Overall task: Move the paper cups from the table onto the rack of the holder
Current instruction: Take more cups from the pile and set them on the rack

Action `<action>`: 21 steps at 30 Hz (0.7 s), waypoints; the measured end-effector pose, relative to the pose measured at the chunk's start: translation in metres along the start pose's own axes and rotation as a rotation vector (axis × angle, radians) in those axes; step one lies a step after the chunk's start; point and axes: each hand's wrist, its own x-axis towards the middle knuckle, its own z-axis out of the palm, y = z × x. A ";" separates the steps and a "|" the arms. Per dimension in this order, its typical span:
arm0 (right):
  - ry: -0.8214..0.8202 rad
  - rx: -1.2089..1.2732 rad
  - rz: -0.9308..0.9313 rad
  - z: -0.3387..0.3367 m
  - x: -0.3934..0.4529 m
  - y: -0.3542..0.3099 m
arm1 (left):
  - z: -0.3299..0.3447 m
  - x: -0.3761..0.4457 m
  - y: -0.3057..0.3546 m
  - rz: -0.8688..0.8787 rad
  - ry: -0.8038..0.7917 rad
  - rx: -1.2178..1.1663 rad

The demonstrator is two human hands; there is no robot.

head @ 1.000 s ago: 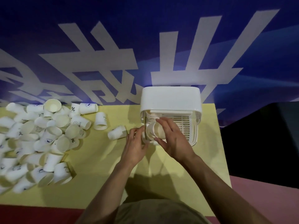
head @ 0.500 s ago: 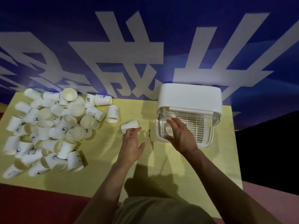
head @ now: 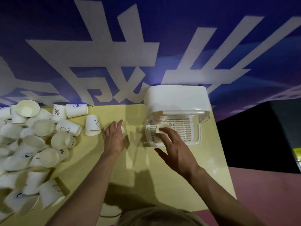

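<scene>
On the yellow tabletop (head: pixel 143 181) a big heap of paper cups (head: pixel 29 144) sprawls along the left side, most of them tipped over, a few mouth-up. One cup (head: pixel 93 126) stands upside down a little apart from the heap, just left of the person's left hand (head: pixel 114 139). That hand lies palm-down with its fingers stretched over a lone cup (head: pixel 122 128) on its side, touching it; whether the fingers have closed round it I cannot tell, as the hand hides most of it. Over to the right, against the blue banner (head: pixel 146 46), sits the white holder (head: pixel 176 101) with its slatted rack (head: pixel 184 129) showing at the front. A cup (head: pixel 161 128) already rests at the rack's left end, with more stacked behind it under the lid. The right hand (head: pixel 177 152) hovers just in front of the rack, fingers spread and relaxed, holding nothing, its fingertips near that placed cup
</scene>
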 end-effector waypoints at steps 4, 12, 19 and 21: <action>-0.038 -0.033 0.044 0.008 0.010 -0.020 | 0.007 0.015 -0.010 0.019 -0.050 0.042; -0.062 0.024 0.077 0.042 0.059 -0.070 | -0.024 -0.017 -0.045 0.114 0.043 -0.214; -0.124 0.069 0.138 0.109 0.131 -0.118 | -0.070 -0.070 -0.101 0.054 0.167 -0.461; -0.194 0.073 0.144 0.129 0.149 -0.133 | -0.086 -0.077 -0.119 0.041 0.211 -0.491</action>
